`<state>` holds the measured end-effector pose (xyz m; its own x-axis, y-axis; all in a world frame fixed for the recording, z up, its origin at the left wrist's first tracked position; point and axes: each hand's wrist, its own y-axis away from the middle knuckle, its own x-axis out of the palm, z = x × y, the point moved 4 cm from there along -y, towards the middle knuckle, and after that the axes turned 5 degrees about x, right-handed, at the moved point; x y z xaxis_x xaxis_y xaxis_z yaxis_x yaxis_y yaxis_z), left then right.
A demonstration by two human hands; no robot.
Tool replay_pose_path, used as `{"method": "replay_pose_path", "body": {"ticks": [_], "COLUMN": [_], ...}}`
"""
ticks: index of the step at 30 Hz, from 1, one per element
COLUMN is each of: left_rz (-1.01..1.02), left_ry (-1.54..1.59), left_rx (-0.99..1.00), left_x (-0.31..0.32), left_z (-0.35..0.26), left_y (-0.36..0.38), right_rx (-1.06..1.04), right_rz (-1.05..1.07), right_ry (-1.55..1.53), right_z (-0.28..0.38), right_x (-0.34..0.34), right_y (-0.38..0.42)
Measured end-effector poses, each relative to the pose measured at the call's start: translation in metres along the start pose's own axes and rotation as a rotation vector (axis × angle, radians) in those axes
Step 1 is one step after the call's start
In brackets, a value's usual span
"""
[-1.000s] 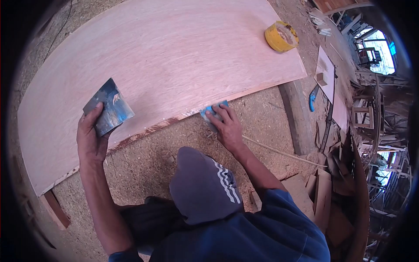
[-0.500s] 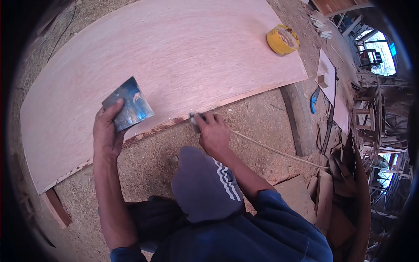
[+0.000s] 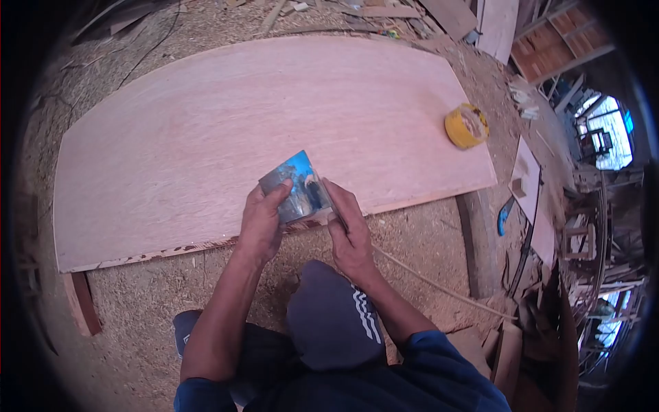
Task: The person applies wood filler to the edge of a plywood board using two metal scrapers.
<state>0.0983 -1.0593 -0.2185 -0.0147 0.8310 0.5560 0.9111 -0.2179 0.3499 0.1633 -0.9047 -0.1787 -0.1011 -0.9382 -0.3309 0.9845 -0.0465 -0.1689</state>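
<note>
My left hand (image 3: 264,216) grips a shiny square metal plate (image 3: 294,189), thumb on its upper face. In my right hand (image 3: 351,230) is a thin flat scraper (image 3: 334,200), seen nearly edge-on against the plate's right side. My fingers partly hide the scraper. Both hands are over the near edge of a large pale plywood panel (image 3: 206,130), whose long far side is curved. Reddish-brown smears mark that near edge. A yellow tub (image 3: 464,128) with pale brown stuff inside stands on the panel's right end.
A dark wooden beam (image 3: 478,244) supports the panel's right side, a reddish block (image 3: 82,305) its left. A blue-handled saw (image 3: 504,218), a thin board (image 3: 525,178) and wood scraps lie right. Sawdust covers the ground. A grey striped cap (image 3: 333,316) shows below my hands.
My left hand has brought the plate rightward, and my right hand has lifted the scraper from the panel's edge to the plate. The view has shifted, with the panel lower in it.
</note>
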Motion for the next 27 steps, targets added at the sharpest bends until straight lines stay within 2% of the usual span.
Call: {"method": "replay_pose_path", "body": {"ticks": [2, 6, 9, 12, 16, 19, 22, 25, 27], "left_rz": [0.011, 0.04, 0.083, 0.127, 0.18, 0.199, 0.142, 0.064, 0.004], "left_ry": [0.03, 0.094, 0.069, -0.036, -0.148, -0.213, -0.305, -0.37, -0.393], "left_rx": [0.041, -0.036, -0.047, -0.045, -0.064, -0.056, -0.03, 0.016, 0.044], "left_x": [0.002, 0.008, 0.007, 0.003, 0.014, 0.013, 0.003, -0.007, -0.008], "left_z": [-0.002, -0.008, -0.012, -0.012, -0.013, -0.011, -0.005, -0.003, -0.018], "left_y": [0.0, 0.006, 0.005, 0.003, 0.01, 0.008, 0.007, -0.002, -0.004], "right_rx": [-0.013, 0.001, 0.072, 0.004, -0.213, -0.219, -0.198, -0.086, 0.008], "right_rz": [-0.002, -0.007, -0.013, -0.033, 0.186, 0.364, 0.465, 0.521, 0.508], "right_ry": [0.043, 0.131, 0.337, 0.357, 0.686, 0.813, 0.777, 0.663, 0.72], "right_z": [-0.007, -0.021, -0.034, -0.003, 0.041, 0.048, 0.041, 0.032, 0.0], "right_x": [0.002, -0.006, -0.027, -0.056, -0.062, -0.056, -0.054, -0.065, -0.082], "right_y": [0.003, 0.014, 0.019, 0.001, -0.032, -0.034, -0.023, 0.002, 0.025]}}
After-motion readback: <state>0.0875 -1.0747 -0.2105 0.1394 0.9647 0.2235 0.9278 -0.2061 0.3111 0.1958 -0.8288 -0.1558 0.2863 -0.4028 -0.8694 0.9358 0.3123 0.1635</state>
